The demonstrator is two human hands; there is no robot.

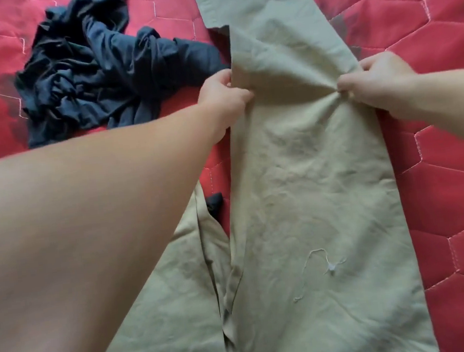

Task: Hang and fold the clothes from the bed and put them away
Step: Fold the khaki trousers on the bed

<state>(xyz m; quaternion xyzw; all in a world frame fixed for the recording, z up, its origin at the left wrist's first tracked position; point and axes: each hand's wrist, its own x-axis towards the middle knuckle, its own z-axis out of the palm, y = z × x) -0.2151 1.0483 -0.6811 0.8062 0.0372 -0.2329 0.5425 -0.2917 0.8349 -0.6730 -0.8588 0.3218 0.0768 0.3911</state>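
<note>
Left hand (224,96): my fingers and thumb pinch the left edge of the trousers (313,196), about halfway along the leg.
Right hand (375,83): my fingers are curled tight on the right edge of the same leg, bunching the cloth into a small gather that sends creases fanning toward the middle.
Hands together: both are clamped on the trousers, opposite each other across the width of the leg, well apart.
Trousers: khaki, lying lengthwise on the bed (437,154), stretching from the near edge of view to the far one. A second panel of the same cloth lies under my left forearm. The cloth is wrinkled, and a loose pale thread (320,267) lies on it nearer to me.
Dark garment (94,72): navy, crumpled in a heap on the bed to the left of the trousers, just beside my left hand.
Bed: covered in a red quilt with stitched hexagons.
</note>
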